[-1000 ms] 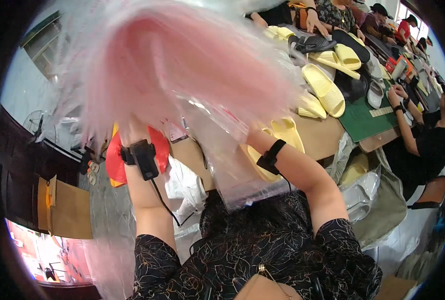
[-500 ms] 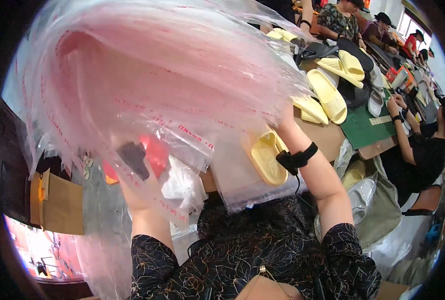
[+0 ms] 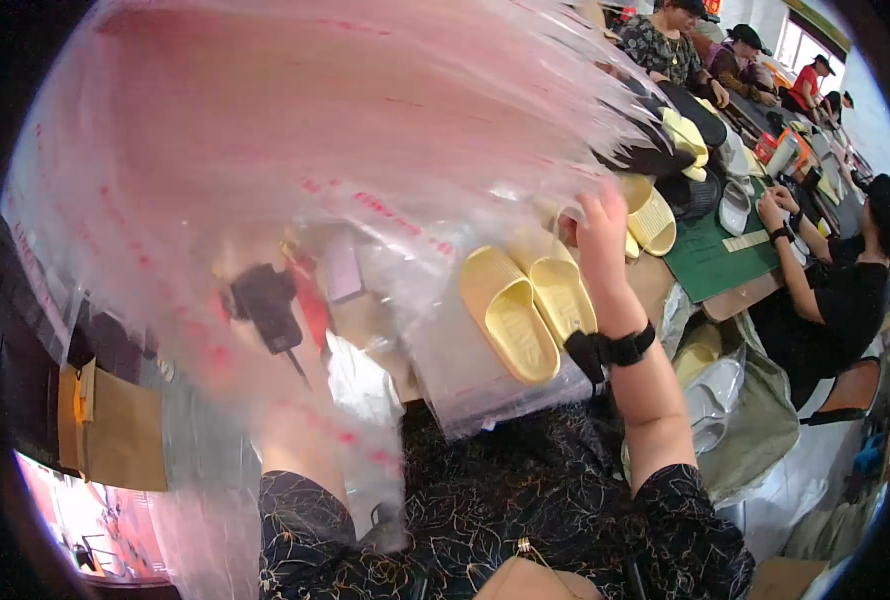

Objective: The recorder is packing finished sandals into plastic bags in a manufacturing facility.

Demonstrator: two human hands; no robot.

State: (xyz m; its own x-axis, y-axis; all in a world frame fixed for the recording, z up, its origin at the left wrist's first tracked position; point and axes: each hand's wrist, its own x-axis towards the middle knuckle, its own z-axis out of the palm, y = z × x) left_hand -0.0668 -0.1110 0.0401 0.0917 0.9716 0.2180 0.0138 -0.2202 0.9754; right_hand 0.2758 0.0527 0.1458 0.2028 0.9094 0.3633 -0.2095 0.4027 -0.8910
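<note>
Red-printed plastic bags (image 3: 315, 120) are being held aloft, right hand (image 3: 602, 228) curled at their edge, left hand hidden, both grips unclear; even support is likely being called for

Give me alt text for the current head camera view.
A large bundle of translucent pink-tinted plastic sheets fills the upper left, with the wearer's bare right hand at its edge and the left hand hidden. Below lie two pale yellow moulded slide sandals; at right, a person in black sits by a flat green mat.
</note>
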